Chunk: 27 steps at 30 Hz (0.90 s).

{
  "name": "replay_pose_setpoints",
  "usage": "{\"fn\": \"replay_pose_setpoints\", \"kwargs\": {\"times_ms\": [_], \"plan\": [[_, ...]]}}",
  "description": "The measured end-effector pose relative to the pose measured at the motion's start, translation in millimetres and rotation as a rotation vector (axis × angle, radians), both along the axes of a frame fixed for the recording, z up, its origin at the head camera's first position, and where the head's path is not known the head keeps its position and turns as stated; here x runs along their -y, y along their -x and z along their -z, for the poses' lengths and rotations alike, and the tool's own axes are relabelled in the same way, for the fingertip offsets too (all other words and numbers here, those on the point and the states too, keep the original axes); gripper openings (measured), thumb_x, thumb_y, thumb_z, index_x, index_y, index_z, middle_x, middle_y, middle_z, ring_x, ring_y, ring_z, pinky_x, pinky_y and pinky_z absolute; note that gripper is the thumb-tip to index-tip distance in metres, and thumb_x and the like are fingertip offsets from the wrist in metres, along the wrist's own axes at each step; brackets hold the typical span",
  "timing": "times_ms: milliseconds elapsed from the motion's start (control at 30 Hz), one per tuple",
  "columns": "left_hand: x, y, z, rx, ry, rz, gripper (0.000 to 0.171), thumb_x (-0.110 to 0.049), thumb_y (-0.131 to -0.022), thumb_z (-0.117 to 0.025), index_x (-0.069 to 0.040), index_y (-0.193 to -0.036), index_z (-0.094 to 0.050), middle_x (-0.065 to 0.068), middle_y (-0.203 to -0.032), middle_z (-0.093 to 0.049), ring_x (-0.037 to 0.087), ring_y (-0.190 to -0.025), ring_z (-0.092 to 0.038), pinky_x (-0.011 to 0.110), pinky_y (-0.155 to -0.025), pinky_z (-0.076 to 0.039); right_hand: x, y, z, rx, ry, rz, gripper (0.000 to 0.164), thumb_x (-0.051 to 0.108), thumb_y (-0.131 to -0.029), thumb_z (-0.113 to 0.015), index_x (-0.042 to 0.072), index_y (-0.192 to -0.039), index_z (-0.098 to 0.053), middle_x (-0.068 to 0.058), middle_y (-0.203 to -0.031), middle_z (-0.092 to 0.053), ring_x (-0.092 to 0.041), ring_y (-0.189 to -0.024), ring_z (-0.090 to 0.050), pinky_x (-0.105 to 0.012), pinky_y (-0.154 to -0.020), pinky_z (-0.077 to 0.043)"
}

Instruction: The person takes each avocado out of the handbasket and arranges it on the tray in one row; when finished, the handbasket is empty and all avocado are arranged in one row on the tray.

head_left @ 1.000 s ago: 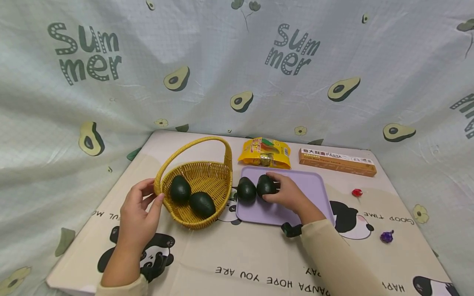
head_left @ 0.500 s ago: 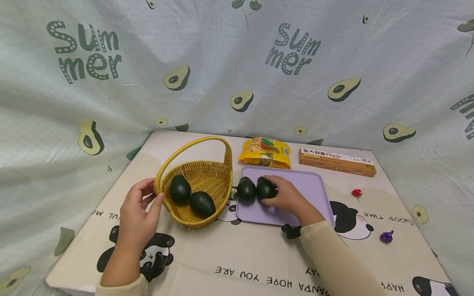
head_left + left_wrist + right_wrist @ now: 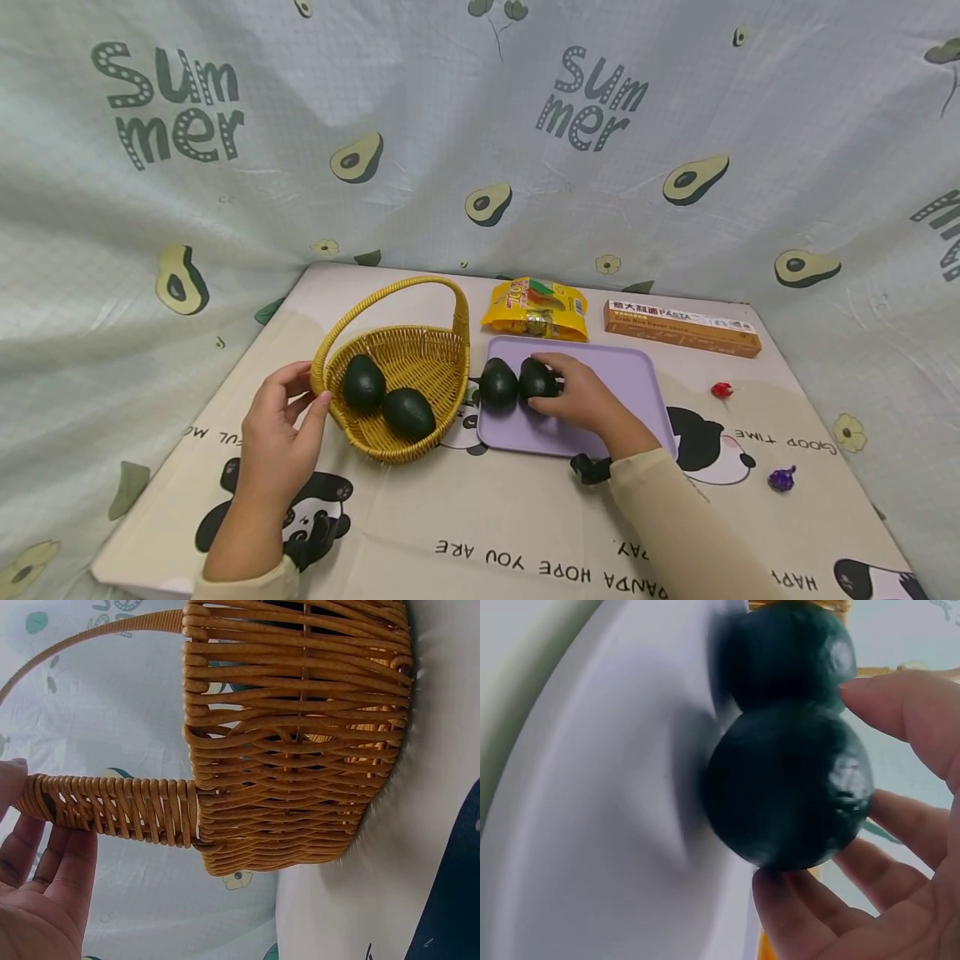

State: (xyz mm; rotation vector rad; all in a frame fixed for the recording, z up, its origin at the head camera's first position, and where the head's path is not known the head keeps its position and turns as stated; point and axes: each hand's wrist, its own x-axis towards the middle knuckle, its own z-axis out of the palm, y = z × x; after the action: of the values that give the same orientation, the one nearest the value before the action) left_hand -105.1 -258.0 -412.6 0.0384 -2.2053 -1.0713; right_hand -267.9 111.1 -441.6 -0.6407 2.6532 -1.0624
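Observation:
My left hand (image 3: 281, 437) grips the base of the handle of a yellow woven basket (image 3: 390, 454); in the left wrist view thumb and fingers wrap the wicker handle (image 3: 124, 806). Two dark green avocados (image 3: 408, 414) lie inside the basket. On a lilac tray (image 3: 622, 375) to its right sit two more, side by side. My right hand (image 3: 581, 398) holds the right-hand avocado (image 3: 536, 379), fingers curved round its far and near sides. Seen from the right wrist, this avocado (image 3: 787, 787) overlaps the left-hand avocado (image 3: 791, 652) behind it.
Behind the tray lies a yellow mango-print snack bag (image 3: 536, 310), with a brown pasta box (image 3: 682, 328) right of it. A small red wrapped piece (image 3: 722, 390) and a purple one (image 3: 782, 478) lie at the right. Panda-print cloth covers the table.
My right hand has shifted very slightly left and down on the tray with the avocado in its grasp. The left hand and the basket have stayed in place.

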Motion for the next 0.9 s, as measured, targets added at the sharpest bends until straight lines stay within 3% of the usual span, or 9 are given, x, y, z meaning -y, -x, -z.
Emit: {"fn": "replay_pose_setpoints", "kwargs": {"times_ms": [400,633,800,900], "plan": [[0.5,0.5,-0.1,-0.004,0.004,0.0,0.047,0.007,-0.093,-0.069,0.003,-0.136,-0.052,0.015,-0.128,-0.059,0.019,-0.116,-0.059,0.004,-0.1,-0.044,0.8,-4.9,-13.6,-0.038,0.028,0.014,0.068,0.027,-0.089,-0.079,0.01,-0.149,-0.053,-0.014,-0.151,-0.054,-0.039,-0.135,-0.054,-0.054,-0.113,-0.048],[1.4,1.0,1.7,-0.012,0.014,0.001,0.047,0.008,-0.092,-0.07,0.002,-0.135,-0.053,0.016,-0.127,-0.059,0.0,-0.116,-0.054,0.005,-0.1,-0.045,-0.1,-7.5,-18.0,-0.03,0.087,0.016,0.068,0.024,-0.09,-0.078,0.007,-0.15,-0.051,-0.014,-0.149,-0.056,-0.037,-0.136,-0.053,-0.053,-0.116,-0.045],[1.6,1.0,1.6,-0.019,0.01,0.005,0.047,0.008,-0.092,-0.07,0.003,-0.135,-0.053,0.016,-0.127,-0.06,0.007,-0.115,-0.056,0.005,-0.1,-0.045,-1.0,-8.0,-21.5,-0.043,0.111,0.011,0.069,0.027,-0.091,-0.079,0.008,-0.15,-0.05,-0.015,-0.149,-0.056,-0.038,-0.135,-0.055,-0.052,-0.116,-0.045],[1.2,0.4,1.7,-0.021,0.009,0.005,0.047,0.008,-0.092,-0.07,0.003,-0.135,-0.053,0.016,-0.126,-0.06,0.002,-0.115,-0.055,0.004,-0.1,-0.045,0.2,-9.2,-25.2,-0.031,0.126,0.009,0.07,0.029,-0.09,-0.08,0.007,-0.149,-0.05,-0.014,-0.15,-0.055,-0.037,-0.136,-0.055,-0.051,-0.117,-0.045]]}}
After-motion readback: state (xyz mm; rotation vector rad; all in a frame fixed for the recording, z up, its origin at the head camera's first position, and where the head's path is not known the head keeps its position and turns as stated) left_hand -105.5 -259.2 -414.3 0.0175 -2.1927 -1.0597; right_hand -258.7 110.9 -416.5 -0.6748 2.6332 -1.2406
